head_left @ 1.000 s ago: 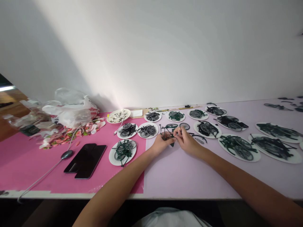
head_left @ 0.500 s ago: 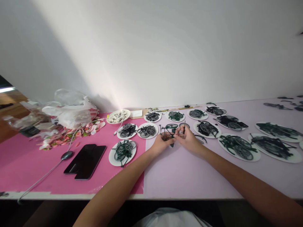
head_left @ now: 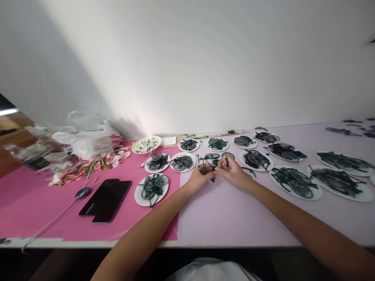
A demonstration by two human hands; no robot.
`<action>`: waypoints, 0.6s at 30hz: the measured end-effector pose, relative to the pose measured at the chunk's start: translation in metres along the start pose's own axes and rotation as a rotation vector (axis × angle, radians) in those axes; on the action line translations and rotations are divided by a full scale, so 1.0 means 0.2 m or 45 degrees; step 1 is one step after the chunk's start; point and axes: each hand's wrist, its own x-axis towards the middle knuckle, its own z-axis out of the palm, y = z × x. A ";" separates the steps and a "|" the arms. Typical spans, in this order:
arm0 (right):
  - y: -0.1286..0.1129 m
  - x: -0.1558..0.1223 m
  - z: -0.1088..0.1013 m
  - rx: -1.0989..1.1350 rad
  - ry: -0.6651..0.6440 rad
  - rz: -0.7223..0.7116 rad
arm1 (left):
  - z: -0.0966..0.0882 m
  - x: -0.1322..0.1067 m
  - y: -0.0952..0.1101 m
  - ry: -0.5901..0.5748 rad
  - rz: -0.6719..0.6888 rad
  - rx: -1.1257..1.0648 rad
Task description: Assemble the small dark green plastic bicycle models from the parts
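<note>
My left hand (head_left: 199, 178) is closed around a dark green model bicycle frame (head_left: 207, 167), held just above the lilac part of the table. My right hand (head_left: 233, 172) pinches a thin dark rod-like tool (head_left: 227, 159) that sticks up between the fingers; its exact kind is too small to tell. The fingertips of both hands meet at the frame, and the spot where they touch it is partly hidden. Right behind the hands lie a loose grey-green wheel (head_left: 212, 156) and other small parts. A curved dark piece (head_left: 249, 171) rests beside my right wrist.
White plates of bicycle parts stand around, such as one at left (head_left: 140, 199) and one at right (head_left: 316, 193). On the pink side lie two black phones (head_left: 113, 203), a corded mouse-like device (head_left: 83, 192), pink petals (head_left: 73, 171) and a plastic bag (head_left: 88, 138).
Both hands stay almost in place at the frame. Only the fingers of my right hand seem to shift slightly, with the thin tool.
</note>
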 end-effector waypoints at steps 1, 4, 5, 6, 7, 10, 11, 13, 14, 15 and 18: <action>-0.01 0.00 0.00 0.006 -0.017 0.030 | 0.00 0.00 0.00 0.002 0.002 0.014; -0.04 -0.01 -0.02 0.025 -0.077 0.135 | 0.00 -0.01 0.01 0.022 0.007 0.053; -0.04 -0.01 -0.02 0.024 -0.078 0.128 | 0.00 -0.01 0.01 0.025 0.006 0.064; -0.05 -0.01 -0.03 0.010 -0.067 0.101 | 0.00 -0.01 0.00 0.026 0.006 0.073; -0.05 -0.01 -0.04 -0.029 -0.043 0.059 | 0.00 -0.01 0.00 0.028 0.008 0.081; -0.06 0.00 -0.06 -0.324 0.052 -0.109 | 0.00 0.00 -0.03 0.083 0.043 0.087; -0.07 0.00 -0.06 -0.438 0.080 -0.175 | 0.00 0.00 -0.04 0.124 0.066 0.083; -0.08 0.00 -0.06 -0.584 0.124 -0.278 | 0.01 0.01 -0.06 0.208 0.118 0.102; -0.08 0.00 -0.06 -0.618 0.127 -0.306 | 0.01 0.02 -0.07 0.234 0.131 0.117; -0.08 0.00 -0.06 -0.637 0.123 -0.322 | 0.01 0.02 -0.08 0.247 0.142 0.126; -0.07 0.00 -0.05 -0.666 0.088 -0.331 | 0.01 0.03 -0.09 0.251 0.154 0.138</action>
